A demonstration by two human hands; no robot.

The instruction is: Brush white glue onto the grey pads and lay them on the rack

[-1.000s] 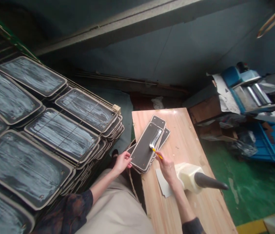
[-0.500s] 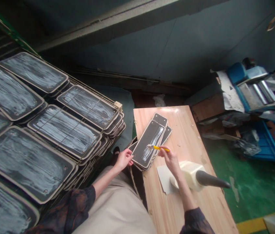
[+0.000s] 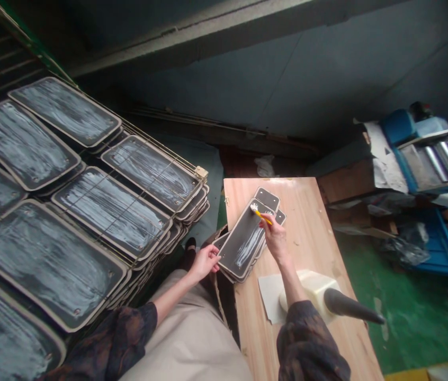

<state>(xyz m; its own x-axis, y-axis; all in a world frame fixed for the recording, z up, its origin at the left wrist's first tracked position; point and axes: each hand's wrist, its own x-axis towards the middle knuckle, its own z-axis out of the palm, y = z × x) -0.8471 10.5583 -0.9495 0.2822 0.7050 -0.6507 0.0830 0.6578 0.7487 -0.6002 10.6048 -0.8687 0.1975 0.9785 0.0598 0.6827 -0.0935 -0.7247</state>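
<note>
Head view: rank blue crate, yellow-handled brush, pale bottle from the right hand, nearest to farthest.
1. Yellow-handled brush: in the right hand.
2. Pale bottle: on the tabletop, below the hand in the picture.
3. Blue crate: far right, beyond the tabletop.

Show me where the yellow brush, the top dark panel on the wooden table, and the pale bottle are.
Yellow brush (image 3: 262,217): head view, on its handle.
Top dark panel (image 3: 243,237): head view, on its flat upper face, near the middle.
Pale bottle (image 3: 316,289): head view, on its body.
</note>
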